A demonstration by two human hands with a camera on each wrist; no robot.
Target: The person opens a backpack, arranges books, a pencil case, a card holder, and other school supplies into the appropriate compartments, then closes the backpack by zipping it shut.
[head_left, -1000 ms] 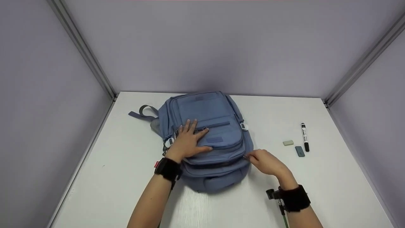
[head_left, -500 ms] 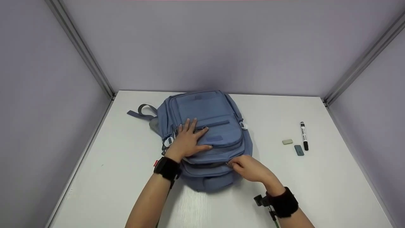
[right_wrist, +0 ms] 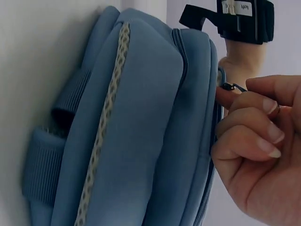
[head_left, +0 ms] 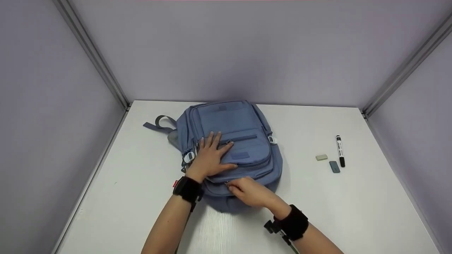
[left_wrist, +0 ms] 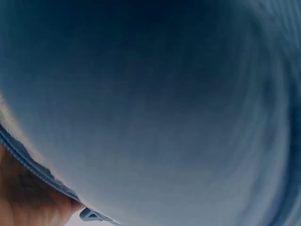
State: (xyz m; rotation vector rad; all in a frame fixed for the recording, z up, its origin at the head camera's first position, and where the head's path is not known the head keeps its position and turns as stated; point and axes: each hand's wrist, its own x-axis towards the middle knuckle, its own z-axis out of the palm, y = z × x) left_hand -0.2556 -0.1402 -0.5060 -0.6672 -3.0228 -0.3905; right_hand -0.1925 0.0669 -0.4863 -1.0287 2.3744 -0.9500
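The blue backpack (head_left: pixel 229 120) lies flat on the desk (head_left: pixel 123 197), near the middle, with its front side up. Think of the backpack as a big clock seen from the head camera. The left hand (head_left: pixel 210 158) is on the 9 o'clock side of its middle, flat on the cloth with the fingers and thumb spread wide. The right hand (head_left: pixel 249 192) is at about 5 o'clock, by the low edge, and its thumb and first finger pinch a little zip pull (right_wrist: pixel 228 86). The other fingers are curled in. I think the step now is running the zip along, and my guess is that it is being done up. Some of the zip is under the hands, so I cannot tell how much is left. The next move likely calls for a snug pinch and a smooth pull toward 9 o'clock along the bend, with the left hand pressing so the bag does not slide or bunch up. Out at 3 o'clock, well apart from the bag, lie a pen (head_left: pixel 340 151), a pale block (head_left: pixel 321 157) and a blue-green block (head_left: pixel 334 167). A strap (head_left: pixel 152 127) sticks out at 10 o'clock.
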